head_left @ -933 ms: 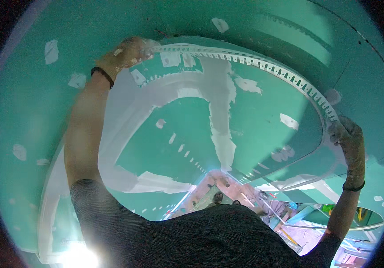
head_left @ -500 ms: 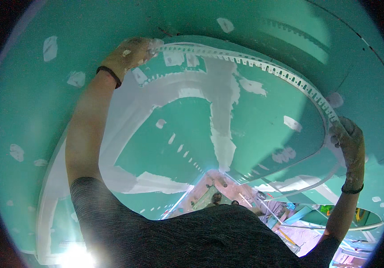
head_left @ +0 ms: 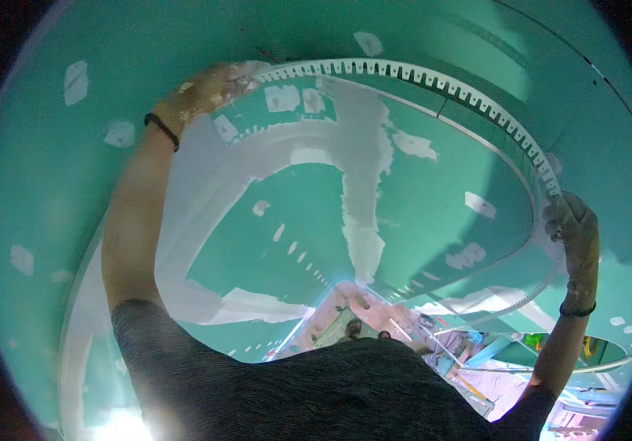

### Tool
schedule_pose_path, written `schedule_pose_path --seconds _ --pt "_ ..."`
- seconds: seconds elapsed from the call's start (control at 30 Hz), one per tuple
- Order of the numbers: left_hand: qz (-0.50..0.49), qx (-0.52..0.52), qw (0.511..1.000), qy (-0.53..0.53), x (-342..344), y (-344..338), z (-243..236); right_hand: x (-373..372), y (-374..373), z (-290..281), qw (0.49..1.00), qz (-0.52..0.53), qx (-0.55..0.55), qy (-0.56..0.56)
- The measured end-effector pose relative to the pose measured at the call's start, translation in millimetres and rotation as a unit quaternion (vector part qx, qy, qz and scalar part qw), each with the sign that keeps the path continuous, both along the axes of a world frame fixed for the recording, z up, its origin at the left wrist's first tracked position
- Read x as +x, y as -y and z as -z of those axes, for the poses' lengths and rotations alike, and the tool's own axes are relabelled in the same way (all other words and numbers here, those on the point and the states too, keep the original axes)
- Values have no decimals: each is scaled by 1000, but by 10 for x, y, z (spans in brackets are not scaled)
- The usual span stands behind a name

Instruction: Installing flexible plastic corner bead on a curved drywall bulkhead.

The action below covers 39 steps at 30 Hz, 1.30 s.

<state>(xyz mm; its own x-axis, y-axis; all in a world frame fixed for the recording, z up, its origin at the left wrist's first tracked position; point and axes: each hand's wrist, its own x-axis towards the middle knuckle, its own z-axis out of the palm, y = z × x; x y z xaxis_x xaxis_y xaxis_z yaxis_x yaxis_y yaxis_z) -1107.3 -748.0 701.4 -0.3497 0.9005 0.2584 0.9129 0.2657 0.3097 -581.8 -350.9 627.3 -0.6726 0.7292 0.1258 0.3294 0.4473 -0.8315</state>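
I hold a long white notched, perforated strip [head_left: 428,79] between my raised hands along the curved rim [head_left: 478,134] of a green plasterboard opening. My left hand [head_left: 213,88] pinches its upper-left end. My right hand [head_left: 570,220] grips it at the right, where it curves down; a thinner notched length [head_left: 523,303] hangs below that hand. The strip arches slightly away from the rim in the middle, its tabs showing. Pale filler [head_left: 360,220] covers seams and patches on the boards.
Green curved boards [head_left: 51,184] surround me. Far below, between my arms, are a dusty floor [head_left: 345,298], my feet and assorted materials [head_left: 485,353]. A second oval opening [head_left: 588,353] is at the lower right, and a bright light [head_left: 121,426] glares at the lower left.
The middle of the strip has lifted upward from the rim and turned, showing more of its tabs. My left hand has shifted slightly left. The hanging length below my right hand has swung into view.
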Motion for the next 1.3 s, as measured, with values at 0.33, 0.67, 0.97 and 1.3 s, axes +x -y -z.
schedule_pose_path --seconds 0.33,0.67,0.97,1.3 --pt "-46 -37 994 97 -90 -79 51 -139 90 -20 996 31 71 38" --pt "-119 -18 993 -13 -173 -82 206 -144 48 11 997 29 70 30" --pt "-132 -13 987 -87 -89 -55 170 -71 17 62 997 14 66 35" --pt "-58 92 977 -183 -264 -484 579 -16 -69 55 989 43 116 82"
